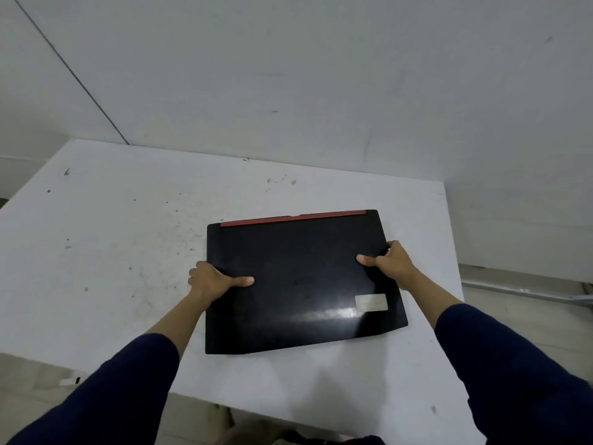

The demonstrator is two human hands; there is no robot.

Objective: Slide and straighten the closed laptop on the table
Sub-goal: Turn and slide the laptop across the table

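Already both hands are on the work. The left hand [210, 281] clamps the left edge of the laptop [298, 281], thumb flat on the lid and pointing right, the other fingers curled round the edge and mostly hidden below it. The right hand [390, 261] does the same on the right edge, thumb pointing left across the lid, fingers wrapped over the side. Each hand is closed on the laptop, not resting loosely; neither holds anything else.

Between them the laptop lies closed and flat on the white desk [112, 239], in its right half and toward the near side. Its long axis runs left to right, from one hand to the other. The red strip [293, 218] along its far edge climbs toward the right, and the near edge likewise, so the body sits slightly turned against the desk's edges, its right end farther away than its left. The right hand accordingly grips a little farther off than the left.

That skew is what the next move seems to turn on: probably drawing the right end nearer, or pushing the left end away, while both hands keep the lid flat. A pale sticker [371, 302] marks the near right corner.
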